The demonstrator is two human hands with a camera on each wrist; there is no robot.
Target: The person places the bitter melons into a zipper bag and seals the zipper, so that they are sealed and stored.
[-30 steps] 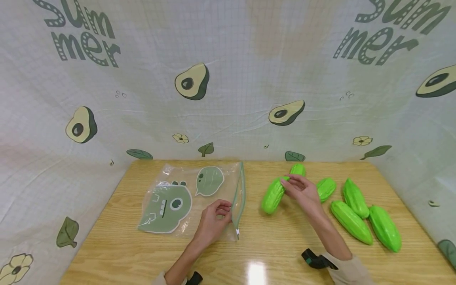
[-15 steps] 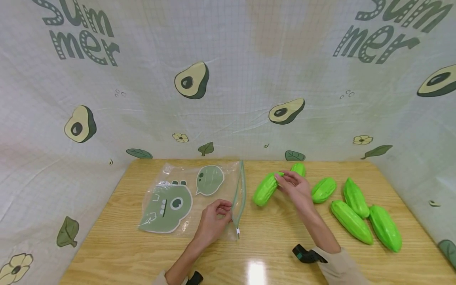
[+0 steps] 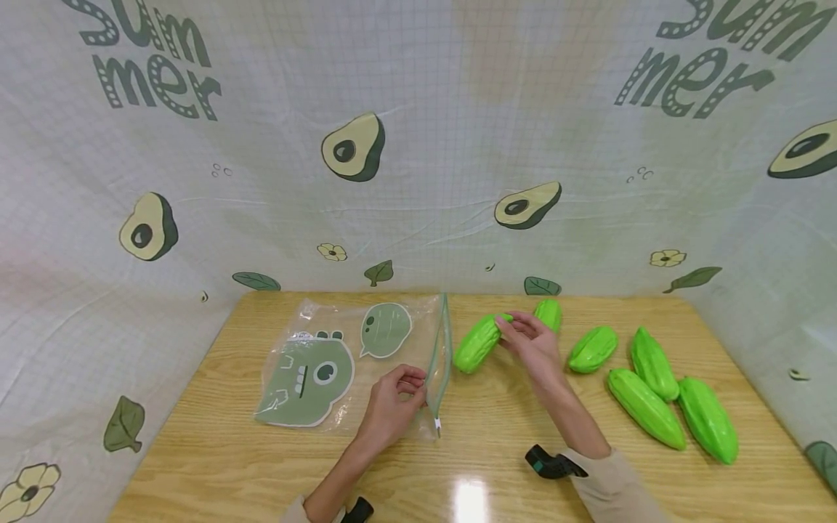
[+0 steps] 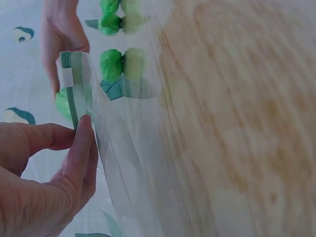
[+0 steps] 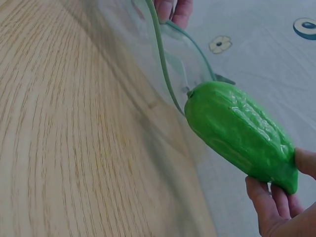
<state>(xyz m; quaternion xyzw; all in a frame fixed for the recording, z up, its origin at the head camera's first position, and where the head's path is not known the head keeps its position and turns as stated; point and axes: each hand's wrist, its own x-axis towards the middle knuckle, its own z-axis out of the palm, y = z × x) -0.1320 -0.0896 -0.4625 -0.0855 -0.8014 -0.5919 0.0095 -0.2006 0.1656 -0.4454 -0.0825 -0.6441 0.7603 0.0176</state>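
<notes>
My left hand (image 3: 392, 407) pinches the open edge of a clear zip bag (image 3: 340, 392) with green monster prints. In the left wrist view, thumb and fingers meet on the bag (image 4: 118, 163) just below its green zip strip, and the mouth gapes. My right hand (image 3: 532, 345) grips a glossy green bitter melon (image 3: 480, 345) by its narrow end, fingertips on one side and thumb on the other. Its blunt end points left, right at the bag's mouth. In the right wrist view the melon (image 5: 242, 131) overlaps the green rim of the opening.
More green bitter melons lie on the right of the wooden table (image 3: 516, 450): one behind my right hand (image 3: 548, 314), one beside it (image 3: 593, 349), and a cluster farther right (image 3: 647, 407). A printed cloth (image 3: 418, 145) hangs along the table's back and sides.
My right hand has carried the bitter melon left to the bag's mouth, and the melon has tilted more toward the bag. The left hand and the bag have stayed in place.
</notes>
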